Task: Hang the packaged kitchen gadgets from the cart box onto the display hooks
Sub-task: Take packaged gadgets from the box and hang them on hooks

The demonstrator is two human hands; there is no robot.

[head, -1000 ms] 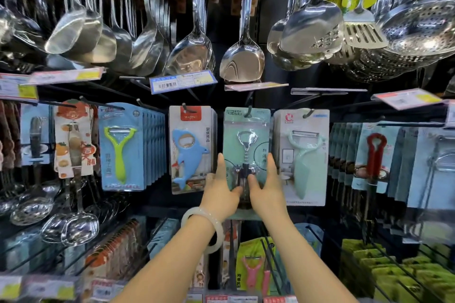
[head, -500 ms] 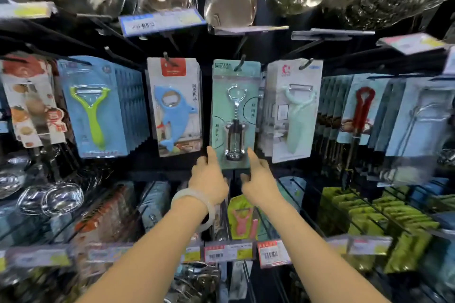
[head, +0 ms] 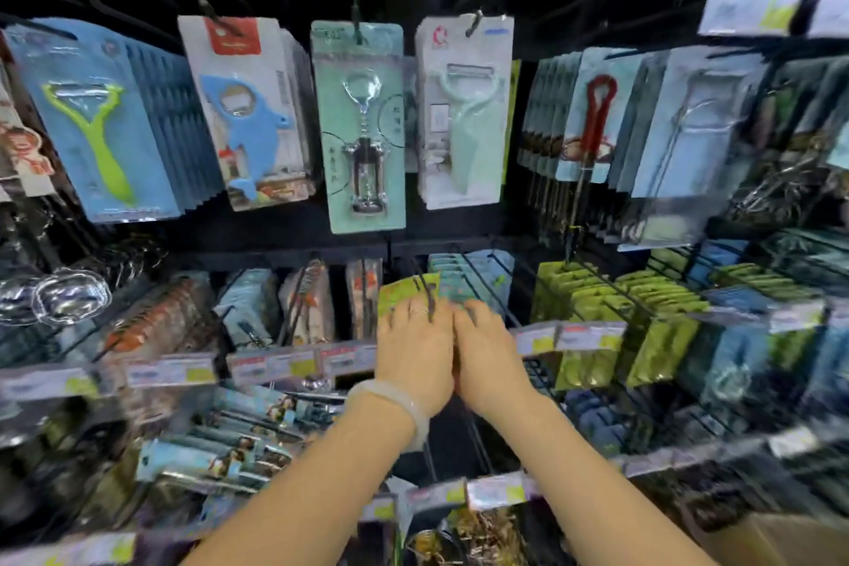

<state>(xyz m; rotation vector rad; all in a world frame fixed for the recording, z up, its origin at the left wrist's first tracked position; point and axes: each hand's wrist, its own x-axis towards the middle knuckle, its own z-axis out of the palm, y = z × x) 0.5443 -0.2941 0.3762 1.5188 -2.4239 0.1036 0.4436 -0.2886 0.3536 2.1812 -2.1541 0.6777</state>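
Both hands are working at the lower row of hooks, side by side and nearly touching; the left hand (head: pixel 416 352), a pale bangle (head: pixel 396 404) on its wrist, is lying with fingers spread fairly straight over a yellow-green card pack (head: pixel 404 290) just beyond its fingertips; a thin dark hook wire (head: pixel 425 294) is crossing over those fingers; the right hand (head: pixel 487 354) is reaching forward just right of that wire, but blur is hiding whether its fingers are pinching anything, so I cannot tell its grip. The step looks like squaring the packs on this peg: it is probably best done by pushing flat and evenly along the wire, keeping each punched hole riding on it, not twisting the thin card.

Above the fingertips a mint-green corkscrew pack (head: pixel 358 124) is hanging upright on its hook, already in place; stiff card, clear glossy blister, chromed metal inside; to its left a blue shark-shaped opener pack (head: pixel 246 110), to its right a pale peeler pack (head: pixel 464 110). The cart box is not clearly showing.
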